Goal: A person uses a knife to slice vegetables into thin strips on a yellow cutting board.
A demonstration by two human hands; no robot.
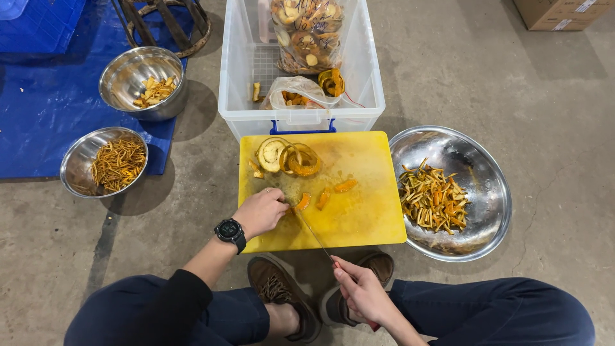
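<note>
We're pinning an orange peel piece (302,202) on the yellow cutting board (359,224) under our curled left hand (261,211), while our right hand (360,293) is gripping the knife (312,232), its blade slanting toward that peel.

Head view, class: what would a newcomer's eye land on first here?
The bright yellow cutting board on the concrete floor, where the left hand pins an orange peel piece while the right hand holds a knife. Right of the board, a large steel bowl holds cut peel strips.
</note>
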